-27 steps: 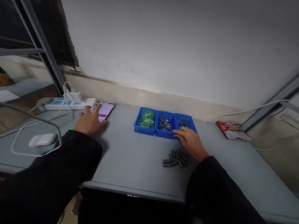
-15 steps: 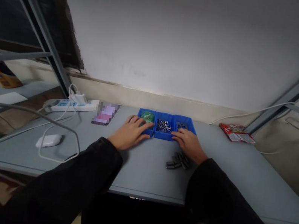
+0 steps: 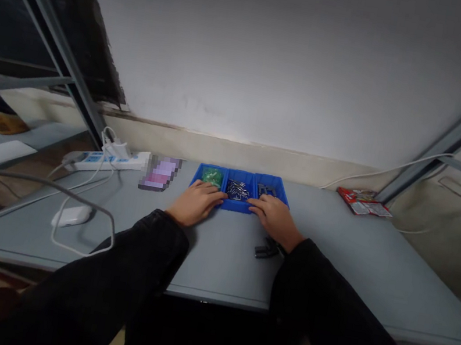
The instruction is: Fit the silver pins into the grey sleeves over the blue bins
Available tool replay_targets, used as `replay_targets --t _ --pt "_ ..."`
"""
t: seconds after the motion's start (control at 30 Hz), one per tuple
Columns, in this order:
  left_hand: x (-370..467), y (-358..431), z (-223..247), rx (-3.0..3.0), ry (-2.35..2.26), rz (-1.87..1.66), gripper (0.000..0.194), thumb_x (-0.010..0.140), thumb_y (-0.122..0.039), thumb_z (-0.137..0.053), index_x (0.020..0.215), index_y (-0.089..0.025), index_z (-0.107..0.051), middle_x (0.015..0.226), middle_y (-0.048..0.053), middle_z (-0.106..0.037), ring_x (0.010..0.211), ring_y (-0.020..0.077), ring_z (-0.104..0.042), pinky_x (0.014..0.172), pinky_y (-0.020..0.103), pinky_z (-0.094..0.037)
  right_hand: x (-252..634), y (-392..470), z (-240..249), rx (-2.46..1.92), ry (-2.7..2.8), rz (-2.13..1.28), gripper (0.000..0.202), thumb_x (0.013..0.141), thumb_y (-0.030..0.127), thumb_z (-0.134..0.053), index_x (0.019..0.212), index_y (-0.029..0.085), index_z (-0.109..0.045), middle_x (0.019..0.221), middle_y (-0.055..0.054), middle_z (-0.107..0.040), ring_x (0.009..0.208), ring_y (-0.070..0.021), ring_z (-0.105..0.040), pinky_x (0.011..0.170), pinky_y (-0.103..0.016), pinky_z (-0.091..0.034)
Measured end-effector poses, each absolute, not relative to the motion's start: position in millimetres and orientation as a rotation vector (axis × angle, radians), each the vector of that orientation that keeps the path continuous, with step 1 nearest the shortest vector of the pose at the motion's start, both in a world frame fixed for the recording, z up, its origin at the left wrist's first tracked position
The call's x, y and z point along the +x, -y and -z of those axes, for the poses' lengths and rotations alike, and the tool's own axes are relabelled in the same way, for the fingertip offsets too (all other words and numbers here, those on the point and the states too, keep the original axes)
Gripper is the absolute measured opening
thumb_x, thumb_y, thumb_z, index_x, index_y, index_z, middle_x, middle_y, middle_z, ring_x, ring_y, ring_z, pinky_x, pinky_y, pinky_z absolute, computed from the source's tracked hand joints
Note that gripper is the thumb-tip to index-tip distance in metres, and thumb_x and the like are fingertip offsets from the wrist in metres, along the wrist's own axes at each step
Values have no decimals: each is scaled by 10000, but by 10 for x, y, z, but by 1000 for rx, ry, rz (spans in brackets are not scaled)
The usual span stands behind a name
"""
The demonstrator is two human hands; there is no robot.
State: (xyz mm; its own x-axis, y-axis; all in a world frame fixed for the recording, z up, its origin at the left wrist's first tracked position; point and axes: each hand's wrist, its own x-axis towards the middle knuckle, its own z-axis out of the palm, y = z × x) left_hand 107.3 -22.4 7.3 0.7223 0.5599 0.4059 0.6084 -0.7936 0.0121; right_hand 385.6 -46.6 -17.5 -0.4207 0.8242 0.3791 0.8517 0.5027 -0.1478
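Observation:
Three blue bins stand side by side near the wall. Green pieces fill the left bin, small metal pins lie in the middle bin, and dark grey parts sit in the right bin. My left hand rests on the left bin's front edge, its fingertips reaching the middle bin. Across the right bin's front lies my right hand, fingertips at the middle bin's corner. Both hands grip the bins' front edges. Dark cylindrical pieces lie on the table, partly hidden by my right wrist.
On the grey table, a pixelated phone, a white power strip with cables and a white case are at the left. A red packet lies at the right, near the metal frame.
The three bins have shifted left along the table, with both my hands on them. My right forearm now covers more of the dark pieces.

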Motion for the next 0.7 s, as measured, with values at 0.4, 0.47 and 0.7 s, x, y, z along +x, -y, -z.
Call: replay_targets --t 0.4,0.47,0.7 --pt "1164 315 -130 -2713 1035 739 394 1094 -439 -433 1307 -181 -641 1183 114 -630 1114 276 -558 1005 458 -469 4582 1368 343 -1668 1811 38 572 1060 578 -361 1372 163 -599 1293 -178 -680 1239 -344 -615 1063 -561 -495" --pt "1192 343 -132 -2718 987 771 388 1093 -432 -438 1323 -184 -627 1207 114 -609 1136 277 -544 1031 470 -468 4435 1469 541 -1667 1847 -114 591 1061 575 -368 1477 181 -516 1415 -174 -627 1309 -325 -599 1083 -532 -513" --pt "1166 339 -73 -2751 917 852 358 1083 -393 -470 1345 -187 -603 1261 123 -575 1183 284 -530 1062 493 -473 3478 1657 653 -1647 2098 -87 687 1024 553 -477 1559 123 -442 1610 -170 -442 1527 -402 -337 1206 -601 -392"
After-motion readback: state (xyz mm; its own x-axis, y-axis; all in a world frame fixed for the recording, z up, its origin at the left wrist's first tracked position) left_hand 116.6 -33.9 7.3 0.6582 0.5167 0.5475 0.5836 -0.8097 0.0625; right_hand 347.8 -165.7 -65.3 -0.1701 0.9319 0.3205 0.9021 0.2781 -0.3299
